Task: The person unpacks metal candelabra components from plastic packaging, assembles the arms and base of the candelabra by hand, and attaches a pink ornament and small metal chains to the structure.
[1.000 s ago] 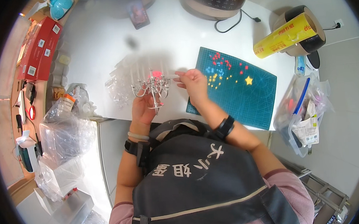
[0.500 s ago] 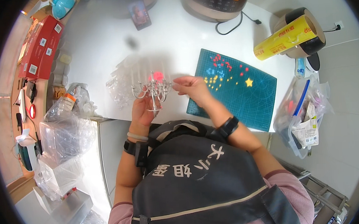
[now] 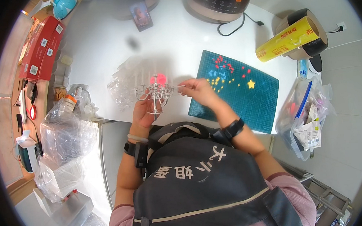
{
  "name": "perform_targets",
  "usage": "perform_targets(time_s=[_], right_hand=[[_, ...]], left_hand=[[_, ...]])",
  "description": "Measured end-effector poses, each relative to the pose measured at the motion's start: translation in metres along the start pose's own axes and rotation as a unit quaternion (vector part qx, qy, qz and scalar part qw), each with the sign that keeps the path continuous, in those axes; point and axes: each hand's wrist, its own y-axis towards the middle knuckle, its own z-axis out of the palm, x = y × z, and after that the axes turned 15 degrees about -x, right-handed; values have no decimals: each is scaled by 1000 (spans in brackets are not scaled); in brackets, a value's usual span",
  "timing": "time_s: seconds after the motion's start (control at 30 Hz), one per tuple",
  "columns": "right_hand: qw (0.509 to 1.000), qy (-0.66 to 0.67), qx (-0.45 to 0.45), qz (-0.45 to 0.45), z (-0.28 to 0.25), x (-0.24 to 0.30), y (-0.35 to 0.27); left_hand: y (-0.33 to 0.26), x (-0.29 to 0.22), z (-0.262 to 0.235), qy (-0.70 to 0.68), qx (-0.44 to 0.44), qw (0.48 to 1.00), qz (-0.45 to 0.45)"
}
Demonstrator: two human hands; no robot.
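Observation:
A small silver candelabra with curved branches and a round foot is held up in my left hand, whose fingers are closed around it low down. Thin pale sticks like candles stand on its branches. Something bright pink shows among the upper branches; its exact shape is unclear. My right hand is just beside the candelabra's right branch, thumb and forefinger pinched together. Whatever lies between those fingertips is too small to make out. To the right, a green cutting mat carries small red, blue and yellow stars.
Clear plastic packaging lies left of the candelabra. A phone and a brown cooker with a black cord stand farther back. At the right are a yellow wrap box and a bag of supplies. Red boxes line the left.
The candelabra has shifted slightly in my left hand, and more of the pink shows among its branches. My right hand has moved slightly right and down, fingers still pinched.

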Motion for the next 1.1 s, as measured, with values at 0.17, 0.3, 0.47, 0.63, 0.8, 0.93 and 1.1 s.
perform_targets(time_s=[0.17, 0.3, 0.47, 0.63, 0.8, 0.93, 1.1], right_hand=[[983, -142, 8, -114, -5, 11, -6], [942, -255, -6, -218, -8, 7, -9], [916, -300, 12, -264, -4, 7, -14], [910, -307, -40, -276, 2, -5, -16], [880, -361, -12, -309, 2, -8, -14], [868, -392, -6, -305, -2, -8, -17], [854, -432, -3, -290, -1, -14, -18]], left_hand=[[6, -2, -15, 3, 46, 998, -33], [4, 8, -9, 30, 18, 999, -27], [10, 10, -26, 14, -12, 1000, -4], [11, 15, -18, -26, -20, 999, -25], [14, 14, -23, -33, -44, 998, -9], [18, 6, -34, -1, 20, 998, -52], [20, 6, -37, 45, -12, 999, -5]])
